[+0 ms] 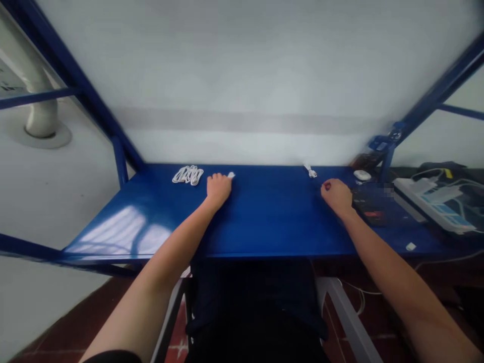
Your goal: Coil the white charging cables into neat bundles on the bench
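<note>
Blue table (264,222) runs wide in front of you, far edge flush to the white wall (242,75), near edge just above your lap. Middle of it is bare between your hands, plenty of room there. Right side is crowded: white power strip (434,201) and cables, partly cut off by the frame edge, and a dark device (368,206) just right of your right hand, blurred, can't make it out. Blue frame posts (120,161) close in the far corners. Your left hand (218,189) rests far-centre, fingers curled on a small white piece (231,175) at the fingertips, mostly hidden. Right hand (336,195) is loosely clenched on the table; a red speck shows at the fingers, can't tell if held. White cable bundle (188,175) lies far left, near your left hand. Small white connector (310,171) sits at the far edge.
</note>
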`<act>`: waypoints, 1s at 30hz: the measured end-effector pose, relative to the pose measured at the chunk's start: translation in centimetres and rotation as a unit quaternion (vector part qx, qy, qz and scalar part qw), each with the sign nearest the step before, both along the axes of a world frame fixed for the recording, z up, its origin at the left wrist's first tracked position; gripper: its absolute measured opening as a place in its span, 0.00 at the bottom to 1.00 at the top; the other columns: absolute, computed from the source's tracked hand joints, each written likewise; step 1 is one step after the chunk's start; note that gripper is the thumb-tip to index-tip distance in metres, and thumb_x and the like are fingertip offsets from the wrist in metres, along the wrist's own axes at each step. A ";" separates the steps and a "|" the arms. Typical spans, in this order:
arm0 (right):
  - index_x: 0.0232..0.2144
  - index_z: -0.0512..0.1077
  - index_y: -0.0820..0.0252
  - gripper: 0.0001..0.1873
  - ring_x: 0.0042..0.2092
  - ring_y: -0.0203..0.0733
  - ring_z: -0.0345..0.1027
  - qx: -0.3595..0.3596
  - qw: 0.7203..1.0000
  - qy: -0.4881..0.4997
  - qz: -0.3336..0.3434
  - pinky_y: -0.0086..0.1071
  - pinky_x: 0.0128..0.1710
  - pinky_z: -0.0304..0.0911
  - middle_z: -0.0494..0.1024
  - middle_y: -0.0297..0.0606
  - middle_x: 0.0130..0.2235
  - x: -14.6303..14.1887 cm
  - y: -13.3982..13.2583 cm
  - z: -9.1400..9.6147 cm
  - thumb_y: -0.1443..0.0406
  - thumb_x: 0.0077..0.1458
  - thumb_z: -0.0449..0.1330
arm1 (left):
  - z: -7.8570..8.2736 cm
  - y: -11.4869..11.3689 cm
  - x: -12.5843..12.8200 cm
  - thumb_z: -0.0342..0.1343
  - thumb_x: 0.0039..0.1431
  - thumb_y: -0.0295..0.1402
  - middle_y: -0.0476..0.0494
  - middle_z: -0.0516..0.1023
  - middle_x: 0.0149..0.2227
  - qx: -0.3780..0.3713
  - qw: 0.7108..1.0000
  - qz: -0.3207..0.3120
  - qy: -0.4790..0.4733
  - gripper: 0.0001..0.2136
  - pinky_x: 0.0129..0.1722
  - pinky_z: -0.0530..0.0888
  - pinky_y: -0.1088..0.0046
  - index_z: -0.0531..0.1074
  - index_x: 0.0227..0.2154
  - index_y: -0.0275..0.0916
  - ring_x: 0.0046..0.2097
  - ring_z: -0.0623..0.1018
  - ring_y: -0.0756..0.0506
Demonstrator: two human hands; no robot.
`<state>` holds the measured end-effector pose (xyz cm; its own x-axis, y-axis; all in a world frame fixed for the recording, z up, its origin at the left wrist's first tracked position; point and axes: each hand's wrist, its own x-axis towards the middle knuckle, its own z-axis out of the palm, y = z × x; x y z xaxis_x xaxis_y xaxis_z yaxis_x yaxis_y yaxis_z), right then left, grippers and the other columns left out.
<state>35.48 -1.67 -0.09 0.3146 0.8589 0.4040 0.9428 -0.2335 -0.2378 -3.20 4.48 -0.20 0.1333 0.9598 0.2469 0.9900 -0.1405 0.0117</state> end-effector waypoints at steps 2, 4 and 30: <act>0.36 0.77 0.62 0.11 0.40 0.49 0.72 -0.047 0.999 -0.008 0.015 0.37 0.40 0.64 0.78 0.49 0.42 0.3 0.5 -0.2 0.64 0.54 0.57 | 0.0 1.2 -1.8 0.37 0.67 0.34 0.20 0.74 0.47 0.009 0.999 0.040 0.021 0.23 0.49 0.61 0.56 0.76 0.44 0.24 0.52 0.70 0.31; 0.36 0.77 0.63 0.12 0.41 0.48 0.72 -0.069 0.996 0.012 0.048 0.36 0.42 0.64 0.79 0.49 0.41 0.3 1.4 -0.1 0.62 0.53 0.59 | 0.1 1.9 -3.2 0.38 0.65 0.35 0.19 0.73 0.48 0.017 0.997 0.066 0.019 0.23 0.50 0.60 0.54 0.76 0.44 0.23 0.53 0.69 0.29; 0.34 0.77 0.63 0.09 0.31 0.39 0.72 0.023 0.840 0.527 0.130 0.31 0.30 0.68 0.79 0.40 0.31 -9.0 6.8 0.8 0.65 0.48 0.65 | -0.1 3.6 -8.7 0.41 0.65 0.42 0.33 0.55 0.68 -0.005 0.998 0.059 -0.032 0.25 0.60 0.41 0.32 0.62 0.63 0.42 0.68 0.50 0.26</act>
